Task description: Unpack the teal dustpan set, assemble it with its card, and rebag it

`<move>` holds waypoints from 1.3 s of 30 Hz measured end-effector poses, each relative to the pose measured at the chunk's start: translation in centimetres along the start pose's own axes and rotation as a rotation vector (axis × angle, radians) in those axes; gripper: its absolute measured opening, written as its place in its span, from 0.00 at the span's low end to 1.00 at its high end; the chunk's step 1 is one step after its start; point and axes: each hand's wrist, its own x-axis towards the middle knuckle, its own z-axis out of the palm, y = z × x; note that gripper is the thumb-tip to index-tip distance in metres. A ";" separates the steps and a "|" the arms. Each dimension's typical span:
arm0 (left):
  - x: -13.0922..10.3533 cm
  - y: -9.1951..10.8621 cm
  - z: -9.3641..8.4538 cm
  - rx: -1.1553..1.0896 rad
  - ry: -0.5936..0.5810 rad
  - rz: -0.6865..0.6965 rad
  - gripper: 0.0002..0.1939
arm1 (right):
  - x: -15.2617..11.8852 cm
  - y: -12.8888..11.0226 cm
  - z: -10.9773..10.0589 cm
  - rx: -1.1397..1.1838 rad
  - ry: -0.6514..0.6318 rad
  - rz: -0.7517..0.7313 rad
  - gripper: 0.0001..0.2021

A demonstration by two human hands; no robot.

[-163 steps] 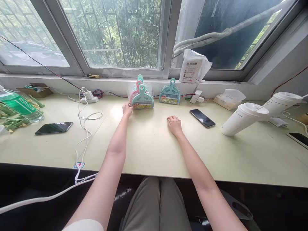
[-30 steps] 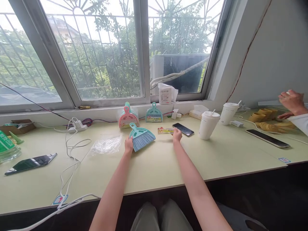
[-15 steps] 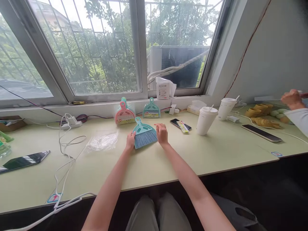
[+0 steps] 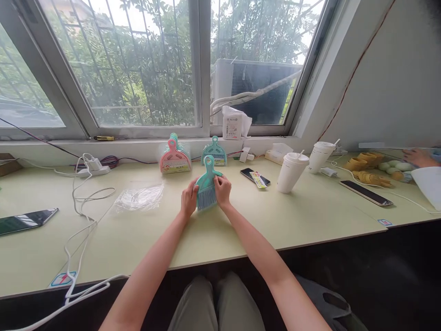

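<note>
Window-side counter (image 4: 241, 220): left hand (image 4: 189, 200) and right hand (image 4: 222, 190) are pinching teal mini brush (image 4: 207, 186) upright; next calls for separating brush from dustpan.

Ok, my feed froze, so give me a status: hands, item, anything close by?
Left hand and right hand both grip the small teal plastic hand brush. Held upright over the pale green table. Clear plastic bag lies just left.

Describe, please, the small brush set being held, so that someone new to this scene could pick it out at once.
On the pale green table below the window, look in front of the sill, where a pink brush set and a teal brush set lean. Nearer the person, the left hand and right hand grip a teal brush and dustpan. Unlike its neighbours, it is lifted, unwrapped and shows blue bristles.
</note>
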 end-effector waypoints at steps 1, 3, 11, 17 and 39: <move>0.2 -0.2 0.1 -0.007 -0.020 0.030 0.23 | 0.2 0.1 -0.2 -0.025 0.013 0.018 0.25; 0.5 -0.5 0.4 0.046 -0.057 0.091 0.24 | 0.3 0.2 -0.6 -0.071 0.038 0.031 0.26; 0.1 -0.5 -0.8 0.570 -0.063 0.041 0.22 | -1.2 -0.6 0.0 -0.093 -0.008 -0.121 0.19; 0.0 0.5 -1.1 0.681 -0.023 -0.017 0.18 | -1.9 -2.1 0.4 -0.167 -0.019 -0.092 0.13; 2.4 -3.9 -4.6 0.717 0.214 -0.248 0.20 | 1.7 4.5 -3.3 -0.608 -0.110 0.137 0.16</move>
